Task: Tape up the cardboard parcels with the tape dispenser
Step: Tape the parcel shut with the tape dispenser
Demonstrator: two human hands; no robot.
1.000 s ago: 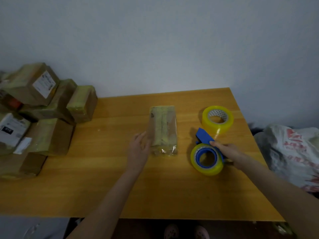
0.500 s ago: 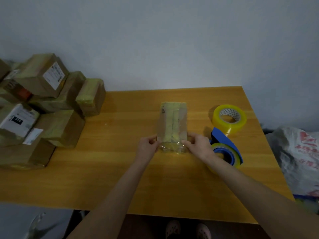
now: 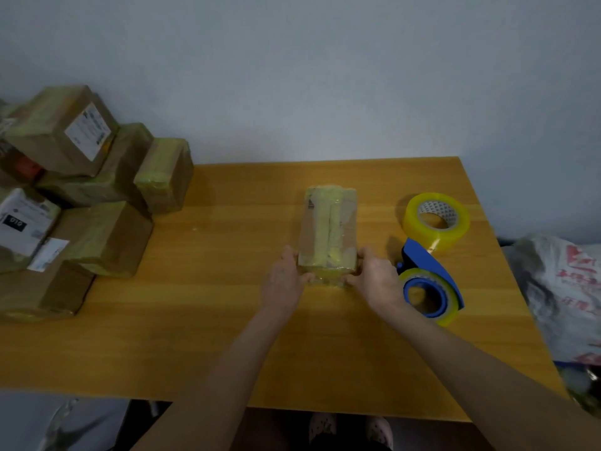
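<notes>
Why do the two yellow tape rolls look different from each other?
The loose tape roll is bare, with a white printed core; the roll in the tape dispenser sits on a blue hub. The loose tape roll lies farther back; the tape dispenser lies beside the right hand, which holds the parcel. Both are yellowish, on the table, unheld.
</notes>
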